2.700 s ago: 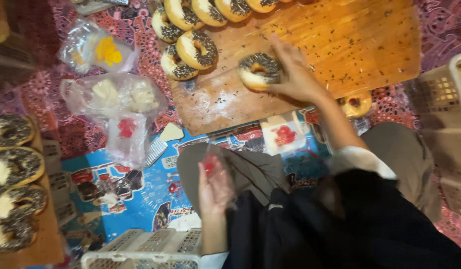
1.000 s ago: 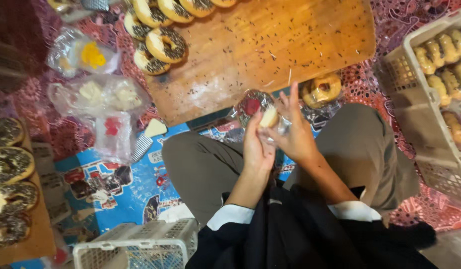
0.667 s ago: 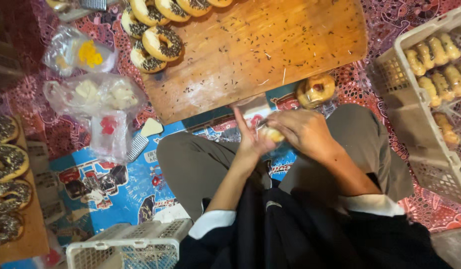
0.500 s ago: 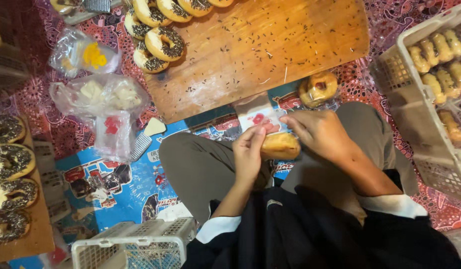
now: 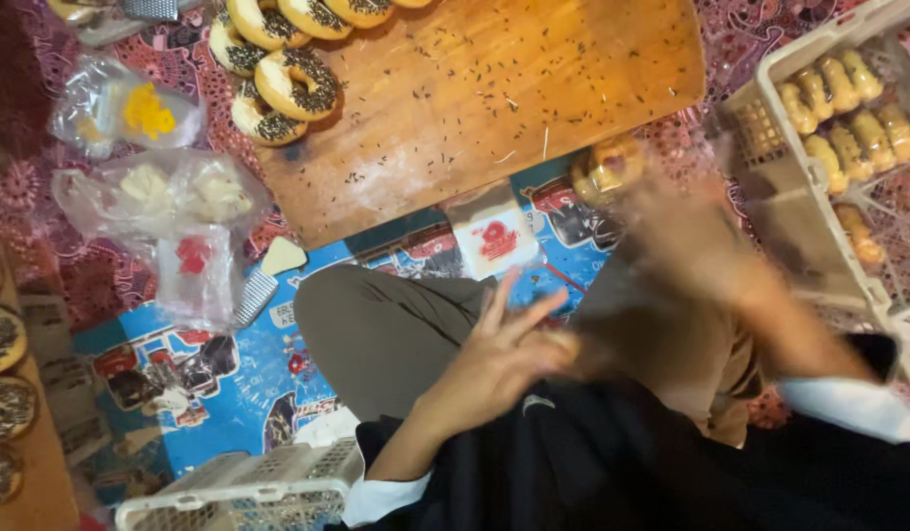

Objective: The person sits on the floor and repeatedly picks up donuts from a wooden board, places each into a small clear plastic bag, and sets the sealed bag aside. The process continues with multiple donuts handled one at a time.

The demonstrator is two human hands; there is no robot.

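**Doughnuts and bags around a seated person**

Patterned cloth in dark red covers the floor, with a blue printed sheet (image 5: 229,364) spread over it under the person's knees. From the head camera, a wooden board (image 5: 494,88) lies ahead, scattered with dark sprinkles, and sprinkle-topped doughnuts (image 5: 297,84) sit along its upper left corner. Just below the board's near edge lies a clear bag with a white label and a red mark (image 5: 494,236). To the left are more clear bags: one with yellow pieces (image 5: 130,108), one with white pieces (image 5: 179,192), one with red pieces (image 5: 194,270). A white crate (image 5: 828,147) on the right holds rows of wrapped doughnuts, cut off by the frame.

The left hand (image 5: 494,359) rests above the lap, fingers spread and slightly curled, thumb side against something pale brown (too blurred to name). The right hand (image 5: 691,246) is a motion smear near a bagged doughnut (image 5: 607,167); whether its fingers are closed cannot be told. A second white crate (image 5: 238,487) is clipped at the bottom edge.
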